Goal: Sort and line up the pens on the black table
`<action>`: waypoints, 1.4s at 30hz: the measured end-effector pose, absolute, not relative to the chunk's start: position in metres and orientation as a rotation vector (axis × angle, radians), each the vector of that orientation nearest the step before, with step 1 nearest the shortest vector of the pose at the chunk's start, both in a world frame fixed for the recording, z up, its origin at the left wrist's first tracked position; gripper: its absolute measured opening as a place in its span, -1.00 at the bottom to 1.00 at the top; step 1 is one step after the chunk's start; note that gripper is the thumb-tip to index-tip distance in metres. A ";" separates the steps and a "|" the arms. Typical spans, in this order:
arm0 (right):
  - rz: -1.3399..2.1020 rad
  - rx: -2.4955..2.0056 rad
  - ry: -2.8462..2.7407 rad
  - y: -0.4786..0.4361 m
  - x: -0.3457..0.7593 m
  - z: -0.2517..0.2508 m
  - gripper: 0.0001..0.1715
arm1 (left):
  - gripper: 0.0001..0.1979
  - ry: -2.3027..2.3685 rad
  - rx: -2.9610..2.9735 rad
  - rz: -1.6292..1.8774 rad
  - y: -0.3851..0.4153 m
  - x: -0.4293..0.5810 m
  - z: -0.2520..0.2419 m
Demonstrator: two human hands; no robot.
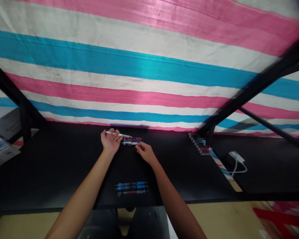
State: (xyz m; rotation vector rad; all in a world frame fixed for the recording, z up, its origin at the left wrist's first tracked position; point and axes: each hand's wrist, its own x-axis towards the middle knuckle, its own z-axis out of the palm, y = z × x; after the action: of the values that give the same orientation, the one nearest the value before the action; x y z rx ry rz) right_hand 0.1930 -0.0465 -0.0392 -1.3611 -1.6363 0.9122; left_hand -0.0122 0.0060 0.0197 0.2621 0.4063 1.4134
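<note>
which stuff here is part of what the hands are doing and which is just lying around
In hand:
- white pen, held in the left hand
- far row of pens, touched by the right hand
- near row of pens

Lying about:
- white charger with cable
- papers at the left edge
- striped tarp behind the black table

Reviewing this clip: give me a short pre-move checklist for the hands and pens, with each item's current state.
1. Left hand holds a white pen: ok.
2. Right hand touches the far pen group: ok.
3. Near pen group lies together on the black table, away from both hands: ok.
4. Far pens neatly aligned: cannot tell, partly hidden by the hands.
5. White charger and cable lie off to the right, away from the pens: ok.
</note>
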 end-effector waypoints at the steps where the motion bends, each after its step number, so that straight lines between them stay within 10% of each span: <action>1: 0.909 -1.362 -1.639 -0.047 0.193 -0.038 -0.73 | -0.55 0.404 0.265 1.407 0.006 -0.012 0.020; 42: 0.928 -1.359 -1.625 -0.047 0.192 -0.037 -0.74 | -0.58 0.404 0.238 1.427 0.008 -0.013 0.017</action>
State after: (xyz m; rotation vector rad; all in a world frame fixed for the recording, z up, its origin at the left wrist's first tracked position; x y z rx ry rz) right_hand 0.1925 -0.0472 -0.0370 -1.3586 -1.6248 0.9283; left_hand -0.0125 0.0077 0.0175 0.2383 0.4035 1.4272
